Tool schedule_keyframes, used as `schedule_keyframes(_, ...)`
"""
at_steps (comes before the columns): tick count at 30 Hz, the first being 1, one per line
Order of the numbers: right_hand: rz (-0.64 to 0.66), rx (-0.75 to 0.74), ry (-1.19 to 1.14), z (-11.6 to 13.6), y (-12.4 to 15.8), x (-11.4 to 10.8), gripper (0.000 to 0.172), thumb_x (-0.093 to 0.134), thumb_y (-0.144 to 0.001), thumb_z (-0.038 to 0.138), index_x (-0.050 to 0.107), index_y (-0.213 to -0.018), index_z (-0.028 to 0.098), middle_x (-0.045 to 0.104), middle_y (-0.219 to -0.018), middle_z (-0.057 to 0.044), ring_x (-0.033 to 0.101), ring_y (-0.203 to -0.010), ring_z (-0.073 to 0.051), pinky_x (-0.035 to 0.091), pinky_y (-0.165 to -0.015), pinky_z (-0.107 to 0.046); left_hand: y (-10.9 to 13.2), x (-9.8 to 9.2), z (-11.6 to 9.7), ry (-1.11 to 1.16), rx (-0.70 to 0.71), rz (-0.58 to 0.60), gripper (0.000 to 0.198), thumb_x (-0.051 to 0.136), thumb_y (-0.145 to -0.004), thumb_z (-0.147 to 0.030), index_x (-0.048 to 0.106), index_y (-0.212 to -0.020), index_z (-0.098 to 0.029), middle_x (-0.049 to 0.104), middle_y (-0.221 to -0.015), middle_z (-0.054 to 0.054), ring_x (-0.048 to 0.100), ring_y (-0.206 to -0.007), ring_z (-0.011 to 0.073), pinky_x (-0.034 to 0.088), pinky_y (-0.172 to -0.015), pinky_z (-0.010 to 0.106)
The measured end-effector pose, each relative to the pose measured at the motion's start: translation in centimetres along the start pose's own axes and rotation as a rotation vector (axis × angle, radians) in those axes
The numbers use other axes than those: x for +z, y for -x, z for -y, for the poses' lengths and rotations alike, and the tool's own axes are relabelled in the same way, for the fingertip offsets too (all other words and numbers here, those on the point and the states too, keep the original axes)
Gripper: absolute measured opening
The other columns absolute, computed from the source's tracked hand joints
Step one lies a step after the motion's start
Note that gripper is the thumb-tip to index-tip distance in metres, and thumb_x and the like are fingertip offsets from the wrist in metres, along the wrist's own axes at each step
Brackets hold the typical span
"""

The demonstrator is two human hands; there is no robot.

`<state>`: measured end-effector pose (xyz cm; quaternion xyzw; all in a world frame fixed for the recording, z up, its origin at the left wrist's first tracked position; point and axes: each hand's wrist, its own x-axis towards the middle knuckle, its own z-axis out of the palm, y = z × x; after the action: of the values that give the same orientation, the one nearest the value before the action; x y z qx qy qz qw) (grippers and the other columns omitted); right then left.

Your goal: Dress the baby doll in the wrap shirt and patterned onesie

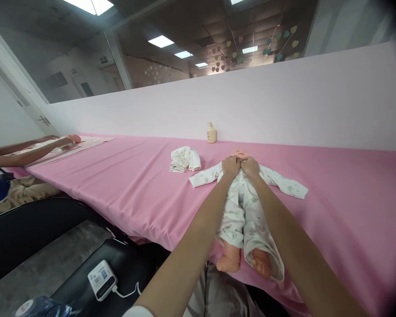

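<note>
Currently left hand (231, 167) and right hand (250, 167) both grip shirt (240, 181) near collar; doll (231, 256) lies face-up, feet at table's (145, 176) near edge.

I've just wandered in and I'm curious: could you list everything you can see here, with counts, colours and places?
doll: 1, peach, lying on the table
outfit: 1, printed white, on the doll
folded cloth: 1, white, left of the doll
pump bottle: 1, pale yellow, by the wall
tablecloth: 1, pink, under these
wall: 1, white, behind
window: 1 wide, dark, above
paper hearts: many, mixed colours, upper right
lights: several, white, top
door: 1, white, left
other person: 1, blue and beige clothes, far left
seating: count unclear, black, lower left
gadget: 1, white, on seating
water bottle: 1, bluish, bottom left
left hand, right hand: 2, bare, at outfit's collar
</note>
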<state>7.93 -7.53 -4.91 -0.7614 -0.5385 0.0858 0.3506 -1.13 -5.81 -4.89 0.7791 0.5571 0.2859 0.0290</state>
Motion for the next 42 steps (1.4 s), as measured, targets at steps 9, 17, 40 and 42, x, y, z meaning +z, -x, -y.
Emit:
schedule_keyframes(9,-0.043,0.009,-0.007,0.26,0.56,-0.06,0.028,0.046,-0.088,0.032,0.065,-0.105,0.02,0.066,-0.106,-0.007,0.06,-0.101,-0.022,0.044,-0.084,-0.029,-0.06,0.32,0.67,0.194,0.05,-0.105,0.02,0.044,-0.09,-0.021,0.057,-0.103,-0.027,0.067,-0.103,-0.003,0.057,-0.098,0.0151,0.043,-0.083,0.026)
schedule_keyframes(17,-0.048,-0.001,0.003,0.16,0.52,0.01,0.029,0.044,-0.09,0.031,0.064,-0.105,0.018,0.066,-0.105,-0.009,0.059,-0.101,-0.023,0.044,-0.083,-0.029,-0.23,0.9,0.95,0.251,0.079,-0.121,0.02,0.044,-0.089,-0.02,0.059,-0.1,-0.026,0.067,-0.103,-0.002,0.058,-0.097,0.0148,0.044,-0.084,0.026)
schedule_keyframes(40,-0.086,-0.029,-0.005,-0.33,0.25,0.5,0.023,0.046,-0.088,0.031,0.063,-0.1,0.019,0.066,-0.1,-0.006,0.061,-0.093,-0.021,0.044,-0.079,-0.029,-0.07,0.36,0.55,0.216,0.084,-0.067,0.024,0.046,-0.084,-0.015,0.052,-0.106,-0.024,0.067,-0.102,0.001,0.059,-0.096,0.0193,0.042,-0.081,0.03)
schedule_keyframes(42,-0.085,-0.028,-0.005,-0.26,0.32,0.41,0.023,0.046,-0.088,0.03,0.063,-0.099,0.019,0.066,-0.101,-0.007,0.061,-0.093,-0.021,0.044,-0.079,-0.03,-0.13,0.28,0.5,0.204,0.083,-0.033,0.022,0.045,-0.085,-0.015,0.051,-0.105,-0.024,0.067,-0.103,0.001,0.06,-0.096,0.0188,0.042,-0.081,0.03)
